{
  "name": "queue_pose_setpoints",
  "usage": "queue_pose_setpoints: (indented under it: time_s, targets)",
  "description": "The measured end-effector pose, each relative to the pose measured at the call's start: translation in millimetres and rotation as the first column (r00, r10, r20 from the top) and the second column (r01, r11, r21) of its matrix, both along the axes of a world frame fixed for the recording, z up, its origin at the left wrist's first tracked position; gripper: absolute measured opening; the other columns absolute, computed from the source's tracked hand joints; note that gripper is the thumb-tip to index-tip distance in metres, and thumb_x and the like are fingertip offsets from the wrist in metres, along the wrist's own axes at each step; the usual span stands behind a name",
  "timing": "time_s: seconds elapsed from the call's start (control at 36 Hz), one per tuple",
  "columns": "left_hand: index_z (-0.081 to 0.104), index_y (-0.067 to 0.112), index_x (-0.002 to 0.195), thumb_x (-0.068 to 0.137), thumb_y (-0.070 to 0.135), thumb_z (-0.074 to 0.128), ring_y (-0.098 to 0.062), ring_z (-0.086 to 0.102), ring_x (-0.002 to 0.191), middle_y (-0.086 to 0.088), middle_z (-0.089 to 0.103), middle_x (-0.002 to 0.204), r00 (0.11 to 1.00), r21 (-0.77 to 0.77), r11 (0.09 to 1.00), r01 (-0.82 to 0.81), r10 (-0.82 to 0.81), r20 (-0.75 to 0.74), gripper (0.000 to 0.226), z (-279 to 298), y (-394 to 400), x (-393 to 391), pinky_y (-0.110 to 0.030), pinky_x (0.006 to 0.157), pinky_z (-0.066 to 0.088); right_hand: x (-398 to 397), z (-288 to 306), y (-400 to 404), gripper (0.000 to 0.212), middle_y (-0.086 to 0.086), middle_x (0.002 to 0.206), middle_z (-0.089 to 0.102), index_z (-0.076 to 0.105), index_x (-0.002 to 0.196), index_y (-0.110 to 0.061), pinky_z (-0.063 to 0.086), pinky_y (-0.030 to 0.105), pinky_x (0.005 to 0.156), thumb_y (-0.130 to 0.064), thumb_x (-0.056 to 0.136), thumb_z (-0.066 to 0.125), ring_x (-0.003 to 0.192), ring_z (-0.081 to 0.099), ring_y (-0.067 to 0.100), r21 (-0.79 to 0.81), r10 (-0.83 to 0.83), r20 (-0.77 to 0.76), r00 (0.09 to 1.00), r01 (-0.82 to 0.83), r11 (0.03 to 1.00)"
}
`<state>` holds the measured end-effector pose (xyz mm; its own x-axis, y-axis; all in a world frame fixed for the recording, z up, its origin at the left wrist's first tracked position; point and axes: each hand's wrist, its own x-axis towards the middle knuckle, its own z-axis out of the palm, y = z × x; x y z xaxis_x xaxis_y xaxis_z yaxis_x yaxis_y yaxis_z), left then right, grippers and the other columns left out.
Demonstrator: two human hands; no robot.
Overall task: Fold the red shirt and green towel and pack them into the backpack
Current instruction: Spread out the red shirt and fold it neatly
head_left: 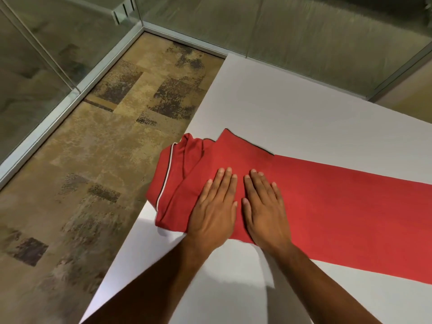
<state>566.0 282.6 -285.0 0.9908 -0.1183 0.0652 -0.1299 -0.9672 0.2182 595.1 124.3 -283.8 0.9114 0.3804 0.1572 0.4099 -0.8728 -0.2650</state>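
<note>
Head view, looking down on a white table [292, 108] set against glass walls [46, 54]. A red shirt [327, 206] lies flat on the table as a long band, its sides folded in; it runs from the table's left edge off toward the right side of the picture. The collar end [173, 174], trimmed with a white and dark stripe, sits at the left and hangs slightly past the table's edge. One sleeve [236, 153] is folded across the upper part of the shirt, its dark-edged cuff pointing away from the person.

Both hands lie palm down on the shirt, side by side and nearly touching, fingers straight and together, pressing the cloth flat. The left hand [214, 206] rests near the collar end, on the folded sleeve; the right hand [265, 206] rests just beside it, toward the body of the shirt. Neither hand grips the cloth. Both bare forearms reach in from the lower edge of the picture.

Patterned brown carpet [93, 160] covers the floor to the left of the table.
</note>
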Motion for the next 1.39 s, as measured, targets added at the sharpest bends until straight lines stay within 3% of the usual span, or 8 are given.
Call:
queue_pose_setpoints:
  time_s: [0.08,0.19,0.47,0.58,0.78,1.06,1.39]
  targets:
    - [0.013,0.012,0.163,0.107,0.040,0.028,-0.020,-0.002,0.158,-0.006,0.004,0.172,1.000,0.034,0.999,-0.004,0.005,-0.024,0.065,1,16,-3,-0.048,0.127,0.013,1,-1,-2,0.060,-0.001,0.173,0.012,0.024,0.164,-0.018,0.013,0.052,0.128,-0.039,0.108,0.032,0.160,0.005,0.015,-0.072,-0.046,-0.075,0.996,0.040,0.997]
    - [0.014,0.018,0.164,0.105,0.046,0.031,-0.020,0.000,0.159,0.000,0.005,0.172,0.996,0.041,0.996,-0.081,0.082,-0.030,0.067,5,42,-4,-0.051,0.126,0.013,1,1,0,0.065,-0.004,0.174,0.001,0.012,0.166,-0.023,0.008,0.053,0.128,-0.048,0.109,0.028,0.159,-0.005,0.012,-0.123,-0.087,-0.111,0.990,0.073,0.990]
    - [0.009,0.018,0.164,0.104,0.058,0.018,-0.021,0.004,0.158,0.000,0.004,0.172,0.976,0.072,0.976,-0.207,0.210,-0.049,0.072,-1,74,0,-0.052,0.126,0.014,1,4,1,0.071,-0.006,0.174,-0.001,0.012,0.166,-0.023,0.007,0.053,0.128,-0.061,0.107,0.022,0.159,-0.006,0.012,-0.111,-0.092,-0.131,0.987,0.077,0.991]
    - [0.014,0.011,0.163,0.104,0.056,0.019,-0.029,0.001,0.158,-0.010,0.005,0.171,0.960,0.092,0.958,-0.272,0.277,-0.038,0.074,9,60,1,-0.059,0.125,0.008,1,5,1,0.072,-0.003,0.174,-0.002,0.012,0.166,-0.019,0.003,0.054,0.128,-0.060,0.107,0.021,0.159,-0.008,0.014,-0.092,-0.089,-0.137,0.987,0.077,0.993]
    - [0.016,0.016,0.163,0.104,0.051,0.028,-0.021,-0.003,0.159,-0.003,0.003,0.172,0.997,0.048,0.996,-0.069,0.071,-0.030,0.070,8,37,2,-0.058,0.125,0.013,-7,2,0,0.064,-0.001,0.174,0.001,0.014,0.166,-0.018,0.009,0.058,0.127,-0.045,0.110,0.031,0.160,-0.003,0.015,-0.104,-0.029,-0.105,0.994,0.018,0.994]
    - [0.016,0.025,0.164,0.102,0.051,0.034,-0.018,0.004,0.158,0.001,0.007,0.172,1.000,0.046,0.999,0.001,-0.001,0.008,0.069,4,75,9,-0.055,0.125,0.016,0,3,-32,0.074,-0.004,0.174,-0.005,0.003,0.166,-0.019,0.004,0.051,0.129,-0.061,0.107,0.022,0.159,-0.009,0.013,-0.173,-0.157,-0.144,0.977,0.132,0.976]
    - [0.016,0.023,0.164,0.103,0.047,0.034,-0.015,0.004,0.158,0.000,0.007,0.172,0.998,0.019,0.998,0.052,-0.052,0.025,0.068,4,85,9,-0.052,0.126,0.015,-1,5,-39,0.077,-0.003,0.174,-0.003,0.001,0.166,-0.018,0.004,0.052,0.129,-0.063,0.107,0.019,0.159,-0.007,0.014,-0.171,-0.153,-0.139,0.978,0.128,0.977]
